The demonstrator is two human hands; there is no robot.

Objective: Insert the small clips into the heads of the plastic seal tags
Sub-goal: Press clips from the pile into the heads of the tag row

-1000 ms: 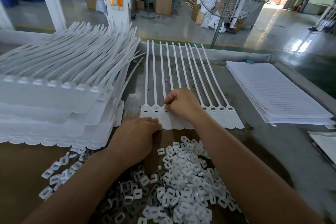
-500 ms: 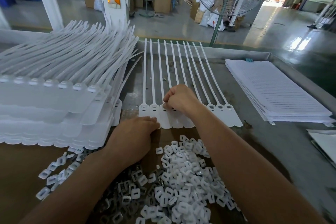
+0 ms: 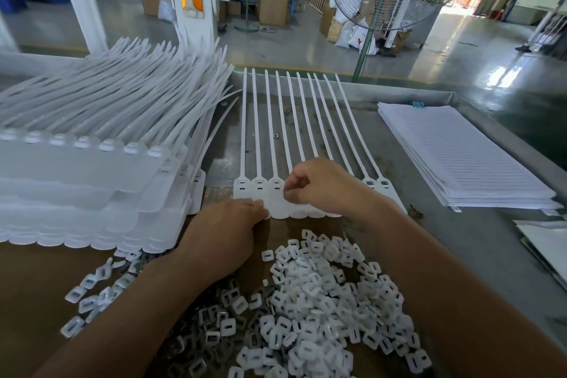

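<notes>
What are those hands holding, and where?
The left hand just presses the tag row at its near edge. The right hand pinches over that row; what it pinches is hidden.

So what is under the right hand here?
The right hand covers the heads of the middle seal tags in the flat row; their straps run out beyond it. Whether its curled fingers pinch a clip is hidden.

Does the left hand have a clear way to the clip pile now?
Probably yes: the left hand rests on the tags and the clip pile lies right beside its wrist with nothing between.
</notes>
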